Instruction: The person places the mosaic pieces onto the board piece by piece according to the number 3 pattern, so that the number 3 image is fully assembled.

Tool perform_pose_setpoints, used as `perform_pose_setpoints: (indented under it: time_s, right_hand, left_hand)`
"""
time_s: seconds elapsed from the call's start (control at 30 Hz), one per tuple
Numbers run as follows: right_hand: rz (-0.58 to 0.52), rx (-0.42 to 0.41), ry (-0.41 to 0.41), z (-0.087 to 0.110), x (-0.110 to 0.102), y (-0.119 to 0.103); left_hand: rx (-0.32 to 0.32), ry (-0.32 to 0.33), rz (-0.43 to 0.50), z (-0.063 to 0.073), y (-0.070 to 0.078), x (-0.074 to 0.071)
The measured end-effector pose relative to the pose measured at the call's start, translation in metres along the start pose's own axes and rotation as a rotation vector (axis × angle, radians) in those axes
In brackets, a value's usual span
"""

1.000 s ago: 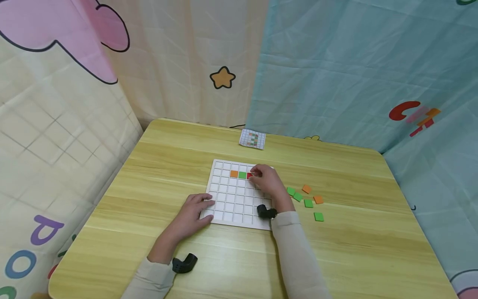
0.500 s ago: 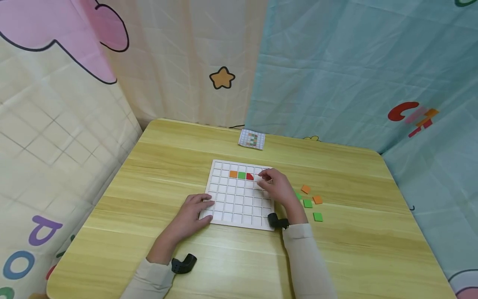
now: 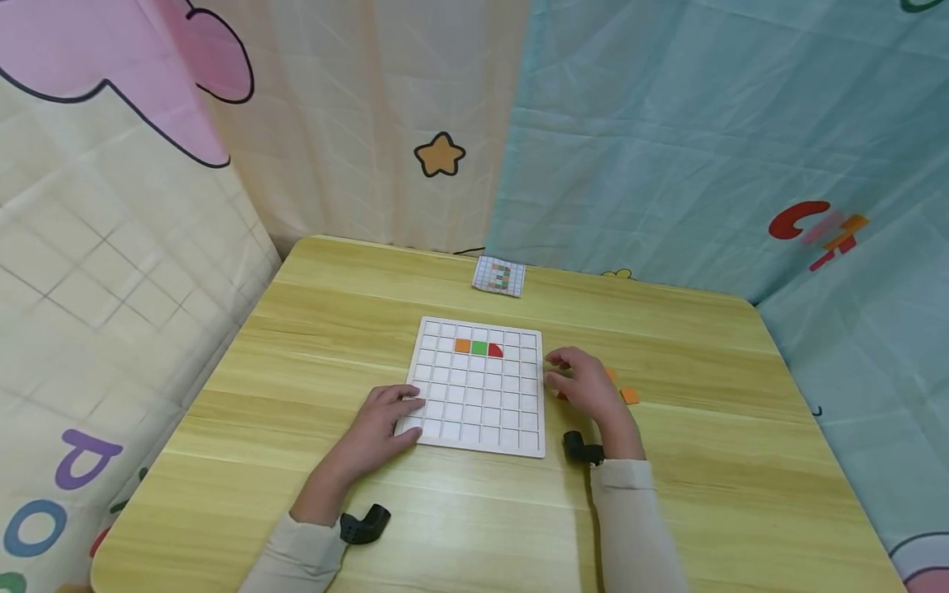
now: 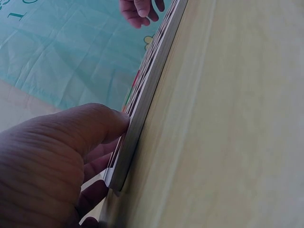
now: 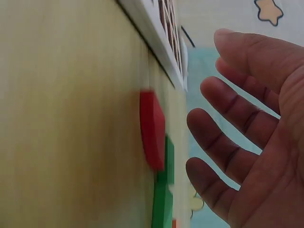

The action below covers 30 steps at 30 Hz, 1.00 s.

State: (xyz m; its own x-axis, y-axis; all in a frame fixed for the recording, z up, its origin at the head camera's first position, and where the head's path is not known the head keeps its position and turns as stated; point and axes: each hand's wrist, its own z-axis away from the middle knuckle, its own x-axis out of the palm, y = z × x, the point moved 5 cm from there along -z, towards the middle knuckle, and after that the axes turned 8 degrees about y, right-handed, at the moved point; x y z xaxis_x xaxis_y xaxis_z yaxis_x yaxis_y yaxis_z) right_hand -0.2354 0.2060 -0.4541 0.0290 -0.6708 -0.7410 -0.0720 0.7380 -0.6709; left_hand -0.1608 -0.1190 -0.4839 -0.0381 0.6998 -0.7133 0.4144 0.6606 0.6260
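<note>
A white grid board point(image 3: 482, 424) lies on the table, with an orange tile point(image 3: 463, 346), a green tile point(image 3: 479, 348) and a red quarter-round tile point(image 3: 496, 351) side by side in one row. My left hand point(image 3: 380, 430) rests on the board's front left corner; its thumb point(image 4: 107, 122) touches the rim in the left wrist view. Just right of the board, my right hand point(image 3: 593, 391) hovers over loose tiles, holding nothing, its fingers apart and slightly bent. Below it, the right wrist view shows a loose red tile point(image 5: 152, 129) and green tiles point(image 5: 162, 206).
A loose orange tile point(image 3: 630, 396) shows beside my right hand, which hides other tiles in the head view. Behind the board lies a small card point(image 3: 499, 276) with a coloured grid pattern. Printed curtains point(image 3: 630, 148) stand around the wooden table point(image 3: 356, 305).
My right hand has left the red tile in the board's row and moved right, off the board and over the loose tiles. My left hand has stayed on the corner.
</note>
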Motion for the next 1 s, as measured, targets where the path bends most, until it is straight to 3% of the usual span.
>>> perform_pose_setpoints:
  time_s: [0.43,1.0]
  right_hand:
    - [0.049,0.007,0.041,0.01,-0.028,0.027]
    - [0.088,-0.021,0.03,0.007,-0.022,0.042]
  left_hand:
    - [-0.005,0.001,0.004,0.0,0.001,-0.001]
    - [-0.053,-0.027,0.01,0.001,0.002,-0.001]
